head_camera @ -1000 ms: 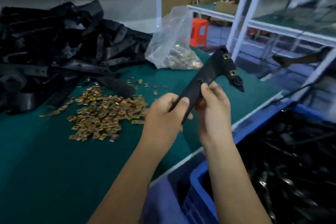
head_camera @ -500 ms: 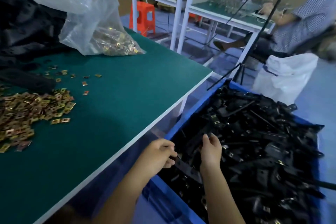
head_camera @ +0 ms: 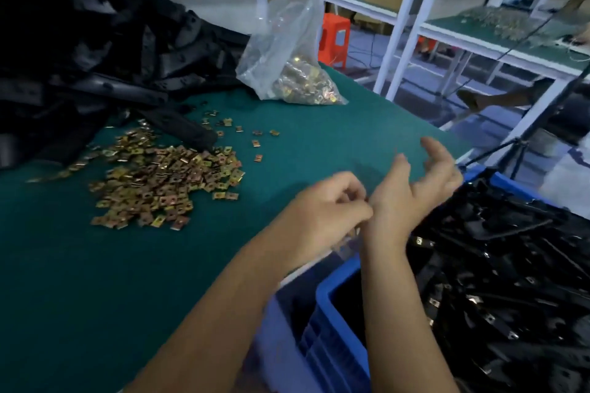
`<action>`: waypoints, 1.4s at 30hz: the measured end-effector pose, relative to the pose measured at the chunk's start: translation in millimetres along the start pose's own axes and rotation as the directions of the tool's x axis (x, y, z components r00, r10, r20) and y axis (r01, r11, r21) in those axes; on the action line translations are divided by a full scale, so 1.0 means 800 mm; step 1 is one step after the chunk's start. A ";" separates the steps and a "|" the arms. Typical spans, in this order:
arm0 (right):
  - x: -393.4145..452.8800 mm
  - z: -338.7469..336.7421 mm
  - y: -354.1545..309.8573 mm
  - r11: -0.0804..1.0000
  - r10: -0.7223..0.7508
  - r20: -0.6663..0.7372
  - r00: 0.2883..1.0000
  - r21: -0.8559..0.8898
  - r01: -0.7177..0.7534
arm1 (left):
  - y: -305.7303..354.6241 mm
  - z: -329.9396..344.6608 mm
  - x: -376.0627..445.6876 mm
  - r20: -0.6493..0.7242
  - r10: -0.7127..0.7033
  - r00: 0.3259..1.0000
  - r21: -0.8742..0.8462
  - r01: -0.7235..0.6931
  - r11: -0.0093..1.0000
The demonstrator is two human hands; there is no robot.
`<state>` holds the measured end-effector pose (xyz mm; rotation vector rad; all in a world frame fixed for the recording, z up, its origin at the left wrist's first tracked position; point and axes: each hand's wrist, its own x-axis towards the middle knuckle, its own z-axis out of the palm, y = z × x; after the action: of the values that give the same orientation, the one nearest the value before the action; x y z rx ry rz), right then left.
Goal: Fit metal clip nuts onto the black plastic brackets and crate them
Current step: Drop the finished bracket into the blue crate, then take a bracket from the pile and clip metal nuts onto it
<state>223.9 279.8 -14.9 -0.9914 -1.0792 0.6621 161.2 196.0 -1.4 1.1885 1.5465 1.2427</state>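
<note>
- A green work table (head_camera: 159, 281) is seen filling the left and centre of the view.
- A heap of black plastic brackets (head_camera: 95, 51) is piled on the table at 10 o'clock.
- A blue crate (head_camera: 332, 322) is placed just beside the table edge at 4 o'clock; it is filled with black brackets fitted with clips (head_camera: 498, 290).
- A clear plastic bag (head_camera: 287, 51) holding more clip nuts is stood on the table at 12 o'clock.
- A loose pile of metal clip nuts (head_camera: 159, 179) is spread on the table at 9 o'clock, in front of the bracket heap; a few strays are scattered towards the bag.
- The left hand (head_camera: 322, 210) is held over the table's near edge with fingers curled; motion blur prevents telling whether anything is pinched.
- The right hand (head_camera: 412, 191) is held just beside the left, over the table edge by the crate, with fingers spread and relaxed; nothing is gripped.
- An orange stool (head_camera: 333, 38) is seen on the floor behind the bag.
</note>
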 end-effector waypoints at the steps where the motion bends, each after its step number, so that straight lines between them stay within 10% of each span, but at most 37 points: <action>1: -0.011 0.016 -0.019 0.996 -0.087 0.057 0.995 0.026 0.086 | 0.007 -0.026 -0.006 -0.060 0.035 0.998 -0.012 -0.036 0.999; 4: -0.059 0.072 -0.056 0.967 -0.252 0.361 0.898 0.114 0.226 | 0.008 -0.104 -0.030 -0.350 0.094 0.932 0.016 -0.094 0.995; 10: -0.158 0.181 -0.066 0.921 -0.149 0.926 0.347 0.001 0.391 | -0.060 -0.226 -0.079 -0.827 0.002 0.562 0.030 0.041 0.999; 15: -0.160 0.235 -0.036 0.708 0.046 0.909 0.415 -0.323 0.629 | -0.108 -0.285 -0.116 -0.940 -0.189 0.285 -0.183 0.049 0.982; 21: -0.144 0.247 -0.024 0.604 0.133 0.873 0.469 -0.447 0.660 | -0.119 -0.305 -0.097 -0.916 -0.213 0.340 -0.129 0.253 0.959; 30: -0.195 0.223 -0.079 0.865 -0.212 0.849 0.483 -0.068 0.498 | -0.116 -0.295 -0.097 -0.932 -0.148 0.331 -0.112 0.126 0.986; 39: -0.239 0.206 -0.075 0.576 -0.607 0.792 0.071 0.377 0.726 | -0.098 -0.302 -0.110 -0.818 -0.198 0.540 -0.448 -0.382 0.808; 42: -0.244 0.204 -0.075 0.658 -0.535 0.844 -0.041 0.447 0.607 | -0.097 -0.308 -0.116 -0.854 -0.324 0.408 -0.479 -0.373 0.794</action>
<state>0.8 143.5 -17.9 0.1243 -2.4840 0.4426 -66.9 45.2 -27.3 -0.0640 1.5432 2.4508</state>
